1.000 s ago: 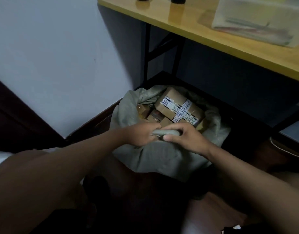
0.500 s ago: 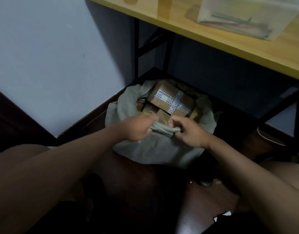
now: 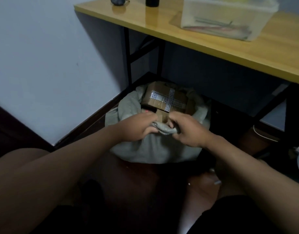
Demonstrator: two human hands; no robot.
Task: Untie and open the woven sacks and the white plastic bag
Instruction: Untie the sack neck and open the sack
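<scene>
Under a yellow table (image 3: 246, 53) against a pale wall, a grey woven sack (image 3: 155, 149) sits mid-frame, its rolled near rim running left-right between the left hand (image 3: 140, 127) and right hand (image 3: 187, 130), both gripping it.

This looks like a room in a home or small office used for storing and unpacking parcels. The landmark is a yellow wooden desk (image 3: 246, 46) on a black metal frame, set against a plain pale wall (image 3: 43, 56) with a dark skirting board (image 3: 87, 119) along its foot. On the desk stands a translucent plastic storage box (image 3: 226, 19) holding flat papers or stationery, and left of it a dark cylindrical object (image 3: 152, 1) and a small dark rounded item (image 3: 118, 0). Under the desk, on a dark reddish wood floor (image 3: 136, 179), sits a grey woven sack (image 3: 155, 149) filled with taped cardboard parcels (image 3: 167, 98). The light is dim.
</scene>
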